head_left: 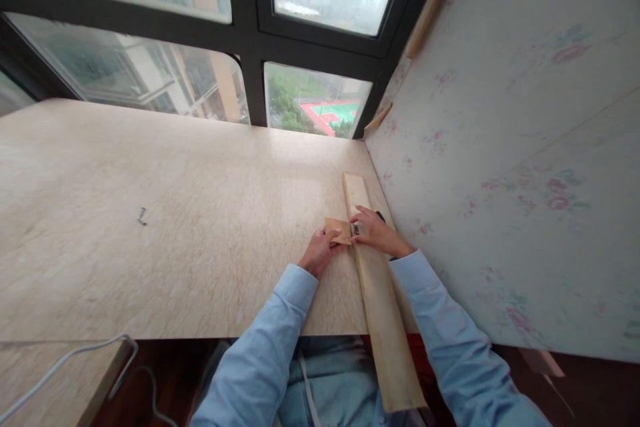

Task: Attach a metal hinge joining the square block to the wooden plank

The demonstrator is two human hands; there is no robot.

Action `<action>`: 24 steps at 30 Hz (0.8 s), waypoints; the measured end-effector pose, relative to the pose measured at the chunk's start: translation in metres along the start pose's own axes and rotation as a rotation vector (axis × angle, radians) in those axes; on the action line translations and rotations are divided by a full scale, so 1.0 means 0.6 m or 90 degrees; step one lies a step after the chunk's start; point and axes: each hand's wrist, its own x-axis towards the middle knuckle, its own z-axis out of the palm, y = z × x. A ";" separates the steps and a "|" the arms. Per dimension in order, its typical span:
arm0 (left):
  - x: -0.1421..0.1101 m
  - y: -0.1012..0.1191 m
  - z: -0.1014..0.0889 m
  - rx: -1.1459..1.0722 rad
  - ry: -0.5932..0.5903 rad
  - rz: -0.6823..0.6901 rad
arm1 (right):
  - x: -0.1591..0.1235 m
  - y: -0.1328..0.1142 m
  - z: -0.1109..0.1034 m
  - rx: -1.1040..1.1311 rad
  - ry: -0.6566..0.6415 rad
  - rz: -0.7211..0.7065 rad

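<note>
My left hand (318, 252) pinches a small, flat, light-brown wooden piece (336, 229), thumb on top and fingers beneath. Its right edge meets the long side of a pale wooden board (383, 307). Over that board, my right hand (376, 232) curls its thumb and fingers round a small shiny metal piece (356, 229) at the joint; its exact kind is too small to tell. Partly hidden behind the right hand is a black and yellow object (381, 216). The board lies lengthwise along the right of the stone-patterned ledge (225, 240), its near end jutting past the edge above my lap.
Two small metal pieces (142, 216) rest on the ledge to the left. A floral-papered wall (500, 147) rises close on the right, and dark-framed windows (250, 40) stand behind. A white cable (75, 351) crosses the lower surface at front left.
</note>
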 end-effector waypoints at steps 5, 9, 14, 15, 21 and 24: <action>0.002 -0.006 0.010 0.001 -0.008 -0.001 | -0.007 0.005 0.001 0.007 0.006 0.004; 0.002 -0.006 0.013 -0.022 -0.004 0.001 | -0.009 0.007 0.004 0.011 0.018 0.004; -0.001 -0.005 0.012 -0.038 -0.003 0.004 | -0.008 0.012 0.011 0.027 0.035 -0.004; -0.002 -0.005 0.012 -0.042 -0.002 0.005 | -0.008 0.012 0.012 0.029 0.037 -0.003; -0.004 -0.006 0.012 -0.057 0.008 0.007 | -0.009 0.018 0.015 0.028 0.031 0.001; -0.003 -0.007 0.013 -0.056 0.015 0.011 | -0.009 0.023 0.016 0.032 0.028 -0.008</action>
